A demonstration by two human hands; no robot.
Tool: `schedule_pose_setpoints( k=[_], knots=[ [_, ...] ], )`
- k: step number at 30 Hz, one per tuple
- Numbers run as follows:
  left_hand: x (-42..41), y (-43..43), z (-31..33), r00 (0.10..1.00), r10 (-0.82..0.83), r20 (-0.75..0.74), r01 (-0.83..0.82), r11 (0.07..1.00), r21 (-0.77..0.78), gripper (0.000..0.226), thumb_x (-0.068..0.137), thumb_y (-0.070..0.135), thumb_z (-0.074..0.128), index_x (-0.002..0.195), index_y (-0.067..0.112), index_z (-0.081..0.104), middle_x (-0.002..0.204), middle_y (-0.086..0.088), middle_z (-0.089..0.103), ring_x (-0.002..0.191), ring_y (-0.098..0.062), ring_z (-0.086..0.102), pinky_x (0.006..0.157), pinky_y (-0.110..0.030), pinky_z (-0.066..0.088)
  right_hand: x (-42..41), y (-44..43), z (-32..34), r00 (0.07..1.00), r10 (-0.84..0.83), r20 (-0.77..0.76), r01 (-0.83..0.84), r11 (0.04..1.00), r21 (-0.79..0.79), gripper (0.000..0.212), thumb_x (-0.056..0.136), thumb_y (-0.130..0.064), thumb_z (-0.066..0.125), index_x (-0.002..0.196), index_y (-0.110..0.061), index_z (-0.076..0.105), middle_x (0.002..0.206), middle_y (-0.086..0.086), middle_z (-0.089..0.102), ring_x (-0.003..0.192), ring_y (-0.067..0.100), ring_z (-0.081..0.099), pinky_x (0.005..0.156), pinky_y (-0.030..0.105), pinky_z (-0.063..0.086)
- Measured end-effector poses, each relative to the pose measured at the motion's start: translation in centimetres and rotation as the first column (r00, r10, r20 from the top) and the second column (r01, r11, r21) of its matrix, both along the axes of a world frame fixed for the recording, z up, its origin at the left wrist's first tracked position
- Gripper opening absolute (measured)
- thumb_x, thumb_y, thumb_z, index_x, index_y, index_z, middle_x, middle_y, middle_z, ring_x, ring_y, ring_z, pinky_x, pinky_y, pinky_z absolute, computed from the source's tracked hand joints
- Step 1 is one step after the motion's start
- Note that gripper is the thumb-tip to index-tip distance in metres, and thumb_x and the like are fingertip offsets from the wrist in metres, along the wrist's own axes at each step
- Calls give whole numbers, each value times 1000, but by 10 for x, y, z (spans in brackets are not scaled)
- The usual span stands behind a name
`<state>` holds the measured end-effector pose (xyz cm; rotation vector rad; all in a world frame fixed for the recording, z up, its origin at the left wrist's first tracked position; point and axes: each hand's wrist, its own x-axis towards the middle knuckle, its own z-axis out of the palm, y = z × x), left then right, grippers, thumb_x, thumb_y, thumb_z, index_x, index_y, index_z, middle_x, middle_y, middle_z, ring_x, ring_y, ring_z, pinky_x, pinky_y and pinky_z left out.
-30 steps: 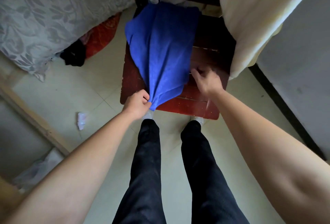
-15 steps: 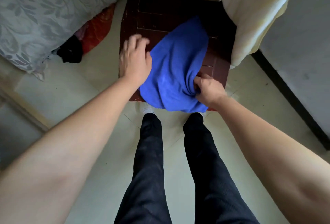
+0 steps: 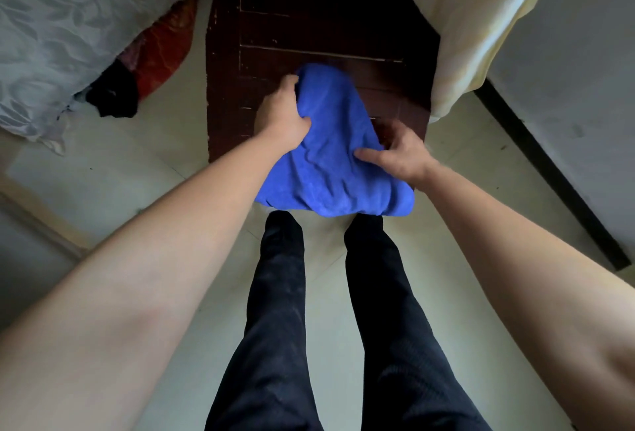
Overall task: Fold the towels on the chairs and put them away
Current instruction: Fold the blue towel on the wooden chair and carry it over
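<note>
L hand (image 3: 281, 114) now off chair (image 3: 326, 18) onto towel (image 3: 330, 169), R hand (image 3: 402, 156) too, both grips tight; narrow end far-side.

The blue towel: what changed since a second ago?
The blue towel, earlier stretched along the chair toward its back, is gathered at its front edge; the left hand regripped its left side, the right hand gripped its right. The chair and cream cloth stayed.

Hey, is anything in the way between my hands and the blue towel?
No, nothing visible. The left hand grips the towel at its left edge and the right hand pinches its right side, over the front of the chair.
</note>
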<state>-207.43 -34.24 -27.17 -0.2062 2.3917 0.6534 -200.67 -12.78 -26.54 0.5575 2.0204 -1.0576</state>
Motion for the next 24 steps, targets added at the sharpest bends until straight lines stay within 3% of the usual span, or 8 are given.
schedule_pose_setpoints(
  k=[3,5,8,10,13,17,21,24],
  knots=[
    [-4,-13,6,995,-62,-82,63,998,12,42,77,10,61,116,24,60,107,-4,63,104,-29,58,85,-38,49,-8,-5,3,964,264,-19,-263,963,55,31,72,-39,78,96,-25,64,92,-7,66,89,18,62,78,30,47],
    [-10,-18,14,989,127,-75,-113,980,164,30,71,8,62,95,25,62,93,2,60,89,-23,60,75,-31,50,-12,-14,8,946,311,-93,-301,948,107,26,72,-31,78,87,-21,60,87,2,63,84,23,58,70,28,39],
    [-20,-21,32,911,404,82,-408,857,314,22,69,2,60,76,21,53,70,6,54,58,-9,49,51,-20,39,-23,-27,22,971,160,-180,-145,985,95,29,70,-25,79,83,-19,54,88,4,59,81,18,52,68,25,35],
    [-25,-27,47,890,450,78,-448,827,340,25,68,2,59,70,23,46,66,6,48,56,-8,42,51,-22,35,-31,-29,33,991,0,-132,3,1000,19,32,71,-25,79,74,-22,48,73,-3,54,65,13,48,61,28,37],
    [-28,-36,75,884,465,53,-448,808,384,32,65,-1,47,83,26,45,80,2,51,69,-12,47,60,-23,39,-44,-27,59,980,93,-178,-87,995,40,34,73,-29,81,77,-26,47,71,-8,52,63,14,48,63,27,40],
    [-37,-40,131,898,434,77,-422,794,438,56,61,-2,37,109,21,52,106,-7,58,92,-17,55,77,-26,44,-58,-26,109,945,223,-240,-206,974,92,50,81,-24,76,127,-17,59,115,5,66,106,22,62,83,18,39],
    [-48,-41,208,932,348,103,-354,813,462,43,67,17,65,111,17,63,106,0,65,95,-12,60,82,-27,49,-60,-37,172,920,348,-179,-321,933,165,16,85,-33,71,89,-20,62,84,1,61,89,26,61,69,26,35],
    [-56,-51,260,976,217,-32,-176,863,474,28,81,24,73,107,16,67,97,3,66,88,-12,61,72,-30,52,-59,-44,216,912,318,-258,-256,935,244,36,78,-39,75,72,-22,44,75,-1,47,81,24,50,66,28,30]
  ],
)
